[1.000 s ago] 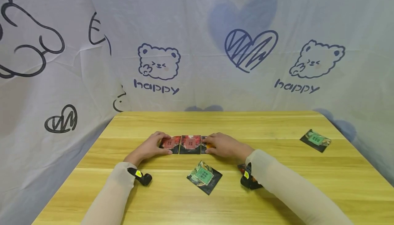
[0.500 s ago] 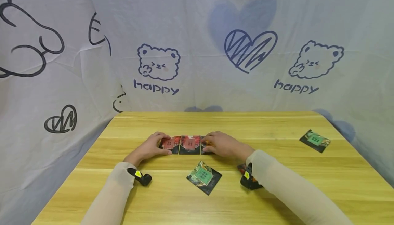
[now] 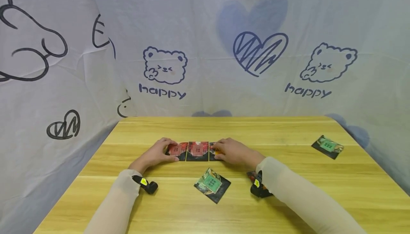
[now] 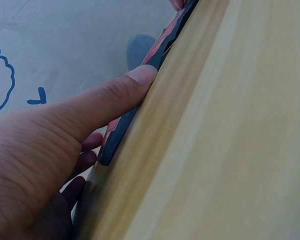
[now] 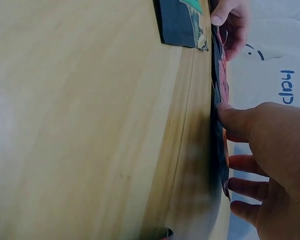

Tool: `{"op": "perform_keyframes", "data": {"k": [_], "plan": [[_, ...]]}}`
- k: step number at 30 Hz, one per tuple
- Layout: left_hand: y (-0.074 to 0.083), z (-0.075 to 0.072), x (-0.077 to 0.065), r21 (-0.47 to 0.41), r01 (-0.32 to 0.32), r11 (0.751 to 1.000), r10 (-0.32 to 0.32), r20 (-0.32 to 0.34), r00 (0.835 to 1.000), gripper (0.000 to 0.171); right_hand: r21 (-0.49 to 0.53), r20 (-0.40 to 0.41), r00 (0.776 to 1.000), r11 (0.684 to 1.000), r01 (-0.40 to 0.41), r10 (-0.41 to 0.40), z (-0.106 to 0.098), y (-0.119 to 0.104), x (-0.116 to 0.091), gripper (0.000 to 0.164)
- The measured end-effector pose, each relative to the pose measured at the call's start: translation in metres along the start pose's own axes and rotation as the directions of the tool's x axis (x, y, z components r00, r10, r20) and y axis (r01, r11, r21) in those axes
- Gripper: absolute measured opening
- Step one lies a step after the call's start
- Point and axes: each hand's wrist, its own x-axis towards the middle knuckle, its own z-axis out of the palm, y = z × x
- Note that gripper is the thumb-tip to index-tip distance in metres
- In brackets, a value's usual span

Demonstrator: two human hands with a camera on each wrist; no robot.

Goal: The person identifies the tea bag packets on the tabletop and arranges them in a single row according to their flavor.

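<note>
In the head view, several printed cards lie in a row on the table. My left hand (image 3: 157, 152) rests on the left card (image 3: 177, 150), which has a red label; its thumb touches the near edge and its fingers lie at the far side. Beside it is a middle card (image 3: 198, 150), also red-labelled. My right hand (image 3: 235, 152) touches the right card (image 3: 212, 156) of the row and hides most of it. The right wrist view shows the thumb of the right hand (image 5: 275, 155) at that card's edge, with the other fingers spread along the opposite side.
A green-labelled card (image 3: 212, 185) lies turned at an angle in front of the row. Another green-labelled card (image 3: 328, 147) lies at the far right. A dark reddish card (image 3: 251, 175) is partly covered by my right wrist. White printed cloth (image 3: 211, 77) hangs behind the table.
The thumb and fingers of my right hand shift slightly on the right card, covering its orange patch half a second ago and showing it again now. My left hand stays put.
</note>
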Motion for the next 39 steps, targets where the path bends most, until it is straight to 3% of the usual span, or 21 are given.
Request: {"op": "perform_keyframes", "data": {"k": [10,27,39], "plan": [[-0.001,0.001,0.000,0.002,0.005,1.000,-0.005,-0.004,1.000,0.072,0.020,-0.024,1.000,1.000,-0.003,0.003,-0.004,-0.001,-0.006,0.047],[0.000,0.002,0.000,0.001,-0.013,1.000,0.013,0.003,1.000,0.072,0.086,0.006,0.998,0.995,0.057,-0.057,-0.021,0.011,-0.044,0.063],[-0.001,0.001,0.000,0.008,-0.002,1.000,0.002,0.001,1.000,0.073,0.146,0.032,0.994,0.984,0.101,-0.107,-0.026,0.021,-0.079,0.063]]}}
